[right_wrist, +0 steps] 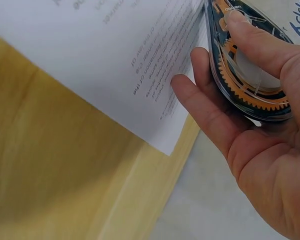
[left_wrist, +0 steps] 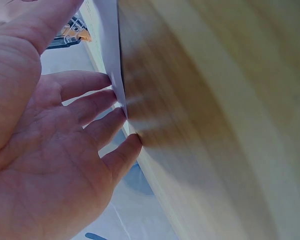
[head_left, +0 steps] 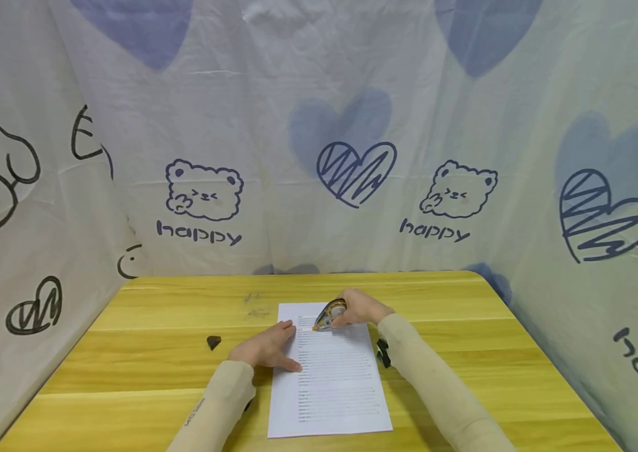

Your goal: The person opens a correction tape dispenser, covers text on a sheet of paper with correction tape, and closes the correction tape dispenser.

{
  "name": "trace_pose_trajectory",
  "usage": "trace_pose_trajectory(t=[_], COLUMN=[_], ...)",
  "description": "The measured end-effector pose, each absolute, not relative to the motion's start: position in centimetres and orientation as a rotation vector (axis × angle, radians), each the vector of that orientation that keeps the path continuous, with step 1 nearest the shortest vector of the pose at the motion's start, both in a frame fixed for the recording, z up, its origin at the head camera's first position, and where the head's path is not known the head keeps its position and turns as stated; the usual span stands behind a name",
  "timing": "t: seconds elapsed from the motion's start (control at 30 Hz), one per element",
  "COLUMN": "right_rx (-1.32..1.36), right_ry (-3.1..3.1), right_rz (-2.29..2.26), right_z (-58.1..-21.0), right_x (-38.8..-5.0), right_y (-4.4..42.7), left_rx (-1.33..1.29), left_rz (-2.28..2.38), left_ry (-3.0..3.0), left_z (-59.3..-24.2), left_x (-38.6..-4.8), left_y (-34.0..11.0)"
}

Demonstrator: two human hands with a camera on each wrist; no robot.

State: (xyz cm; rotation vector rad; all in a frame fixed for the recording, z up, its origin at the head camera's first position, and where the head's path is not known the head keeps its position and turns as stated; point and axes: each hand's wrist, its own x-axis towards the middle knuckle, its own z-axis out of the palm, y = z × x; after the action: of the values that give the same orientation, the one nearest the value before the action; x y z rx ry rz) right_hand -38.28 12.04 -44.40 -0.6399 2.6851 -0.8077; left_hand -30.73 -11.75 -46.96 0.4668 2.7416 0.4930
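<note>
A printed sheet of paper lies on the wooden table, lines of text running down it. My right hand grips a correction tape dispenser over the upper part of the sheet, its orange tip at the text. In the right wrist view, the thumb presses the side of the dispenser, whose clear body shows an orange toothed wheel. At the sheet's left edge, my left hand rests with fingers spread, touching the paper. The left wrist view shows that hand's fingertips down along the paper's edge.
A small dark piece lies on the table left of the left hand. Faint grey marks show on the wood beyond the sheet. A white printed curtain hangs behind the table and at both sides.
</note>
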Motion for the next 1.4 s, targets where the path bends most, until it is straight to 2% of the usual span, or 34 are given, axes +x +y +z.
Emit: trace_pose_trajectory(t=[1.4], right_rx=[-0.57], right_ry=[2.653], right_rz=[-0.813], right_z=[-44.1], right_x=[-38.4], right_y=[13.2], left_rx=[0.478], left_rz=[0.523], left_ry=[2.736], left_z=[-46.7], left_x=[-30.5], left_y=[-11.9])
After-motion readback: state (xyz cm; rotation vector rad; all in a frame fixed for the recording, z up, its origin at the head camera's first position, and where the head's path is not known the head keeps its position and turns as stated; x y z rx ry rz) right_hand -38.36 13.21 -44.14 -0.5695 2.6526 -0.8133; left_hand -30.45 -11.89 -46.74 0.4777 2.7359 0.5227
